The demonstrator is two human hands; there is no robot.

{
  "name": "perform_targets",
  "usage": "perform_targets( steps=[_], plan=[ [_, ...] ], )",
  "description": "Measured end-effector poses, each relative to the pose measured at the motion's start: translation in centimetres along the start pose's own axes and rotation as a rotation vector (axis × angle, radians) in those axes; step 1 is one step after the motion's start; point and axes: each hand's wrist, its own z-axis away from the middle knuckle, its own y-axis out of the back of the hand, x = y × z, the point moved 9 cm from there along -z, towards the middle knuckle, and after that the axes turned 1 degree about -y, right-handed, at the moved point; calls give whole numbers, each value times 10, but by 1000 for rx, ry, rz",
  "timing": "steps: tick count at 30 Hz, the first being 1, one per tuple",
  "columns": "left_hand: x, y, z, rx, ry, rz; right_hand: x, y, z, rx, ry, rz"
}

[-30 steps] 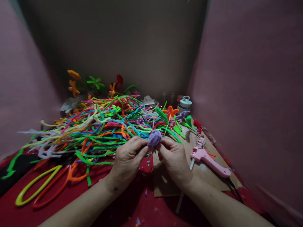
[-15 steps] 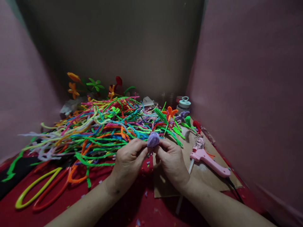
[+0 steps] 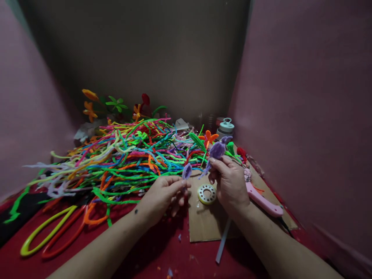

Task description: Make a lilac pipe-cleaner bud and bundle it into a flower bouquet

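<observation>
Between the thumb and fingers of my left hand (image 3: 167, 195) is a small purple pipe-cleaner petal (image 3: 187, 171), a cupped loop standing upright. My right hand (image 3: 232, 182) pinches a larger purple pipe-cleaner petal piece (image 3: 217, 150), its thin tail hanging down to the left. The two purple pieces are apart. Below and between my hands, a round tape spool (image 3: 207, 194) with a holed white face lies on a cardboard sheet (image 3: 203, 228). A pink glue gun (image 3: 266, 201) rests on the cardboard beside my right wrist, its front partly hidden behind my hand.
A big heap of coloured pipe cleaners (image 3: 139, 151) spreads across the left and middle. Scissors with yellow and red handles (image 3: 31, 244) lie at front left. Finished pipe-cleaner flowers (image 3: 116, 104) stand at the back, and a lidded bottle (image 3: 226, 127) stands at back right. Pink walls flank both sides.
My hands, earlier together at one purple bundle, have moved apart. Each now holds a separate purple piece; the right hand has gone up and right, uncovering the tape spool.
</observation>
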Motion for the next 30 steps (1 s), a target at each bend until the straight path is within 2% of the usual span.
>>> perform_targets(
  steps=[4,6,8,10,12,14,16,21,23,26,30],
  plan=[
    [-17,-7,-8,-75,133,-15,1,-4,3,-12,-79,-123],
    [-19,-10,-11,-99,146,-72,3,-7,5,-27,-127,-152],
    [-18,-6,-13,-67,121,-211,9,-10,6,-42,-182,-163],
    [-8,5,-13,34,17,-433,14,-12,7,-60,-224,-163],
    [15,15,-7,175,-188,-619,21,-16,8,-104,-264,-152],
    [37,17,6,266,-403,-670,29,-22,12,-169,-315,-133],
    [45,17,13,264,-461,-566,37,-29,18,-238,-376,-114],
    [37,11,12,156,-299,-81,50,-46,36,-453,-464,-68],
    [33,10,11,153,-250,0,53,-50,40,-517,-472,-46],
    [23,12,10,159,-181,70,53,-50,40,-537,-448,22],
    [19,16,10,181,-179,99,47,-51,40,-534,-371,151]
  ],
)
